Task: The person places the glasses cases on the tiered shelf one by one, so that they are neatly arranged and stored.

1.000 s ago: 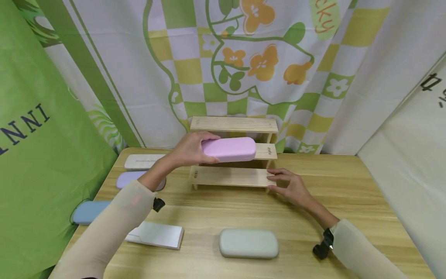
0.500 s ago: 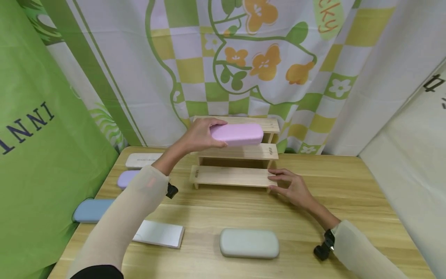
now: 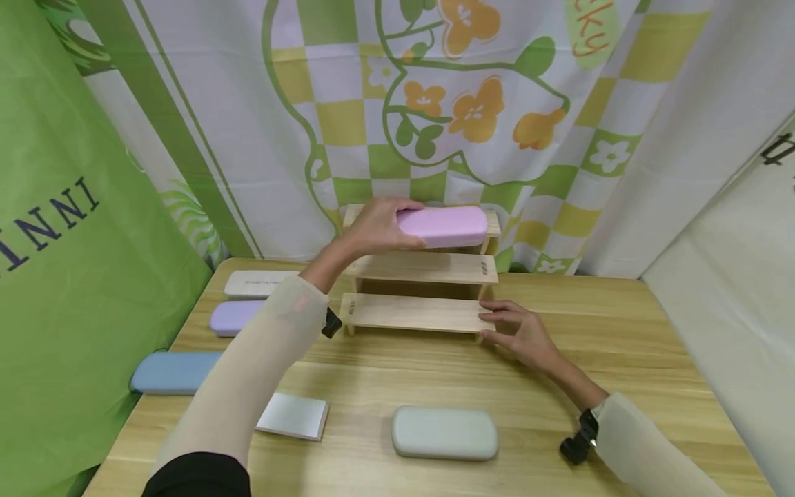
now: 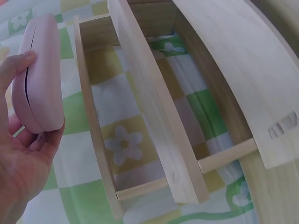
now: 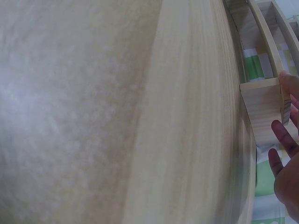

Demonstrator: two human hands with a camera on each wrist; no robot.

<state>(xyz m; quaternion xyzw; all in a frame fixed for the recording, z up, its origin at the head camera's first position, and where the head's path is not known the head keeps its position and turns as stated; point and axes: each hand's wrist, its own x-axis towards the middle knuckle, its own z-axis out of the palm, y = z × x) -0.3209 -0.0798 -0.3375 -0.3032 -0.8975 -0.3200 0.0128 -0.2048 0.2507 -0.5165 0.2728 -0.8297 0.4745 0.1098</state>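
My left hand (image 3: 380,226) grips a pink glasses case (image 3: 444,226) by its left end, thumb on the near side and fingers behind. In the left wrist view a gap shows between the pink case (image 4: 43,74) and the nearest board of the wooden three-tier shelf (image 3: 416,312). Seen from the head, the case hides much of the top tier. My right hand (image 3: 518,333) holds the right end of the lowest tier between thumb and fingers. The right wrist view shows only part of that hand (image 5: 287,144), at the shelf's end board (image 5: 266,109), with some fingers stretched out loosely.
On the table's left lie a white case (image 3: 257,284), a lavender case (image 3: 236,317), a blue case (image 3: 174,373) and a flat white box (image 3: 293,415). A grey-green case (image 3: 444,433) lies at the front middle. Behind the shelf hangs a patterned curtain (image 3: 348,124).
My left hand has carried the pink case up and slightly right, from in front of the middle tier to the top tier. My right hand has stayed at the lowest tier's end.
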